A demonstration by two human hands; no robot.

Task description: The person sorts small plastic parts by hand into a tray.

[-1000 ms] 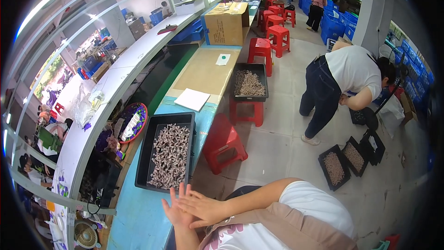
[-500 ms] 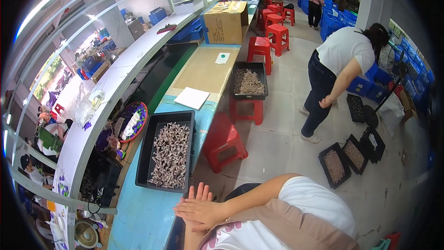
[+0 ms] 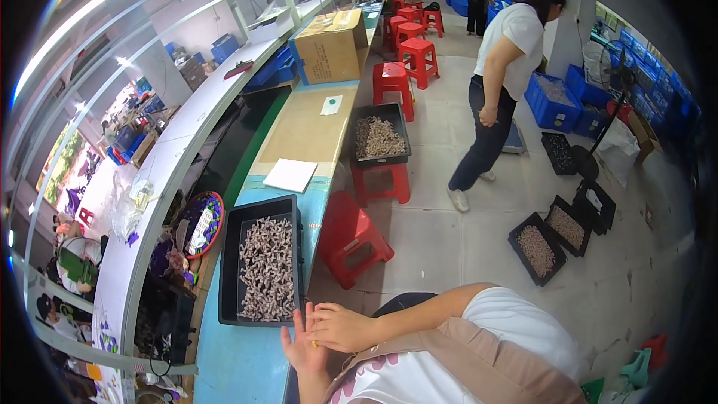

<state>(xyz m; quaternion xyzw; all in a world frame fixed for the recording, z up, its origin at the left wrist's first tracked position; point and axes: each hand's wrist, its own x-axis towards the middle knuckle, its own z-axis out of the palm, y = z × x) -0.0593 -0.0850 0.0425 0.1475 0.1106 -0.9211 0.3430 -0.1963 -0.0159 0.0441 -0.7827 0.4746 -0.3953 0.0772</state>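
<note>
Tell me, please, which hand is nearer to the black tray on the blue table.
Left: the left hand is beside the near right corner of the black tray; the right hand is farther right, overlapping the left in view.

Bright, even light came from a fluorescent tube (image 3: 86,11) far ahead-left of the left hand (image 3: 307,349) and right hand (image 3: 344,328), with daylight glaring at a window (image 3: 60,157). Soft shadow lay around the red plastic stool (image 3: 350,239) ahead. Leftward, metal rails (image 3: 75,353) bowed; corners went black.
</note>
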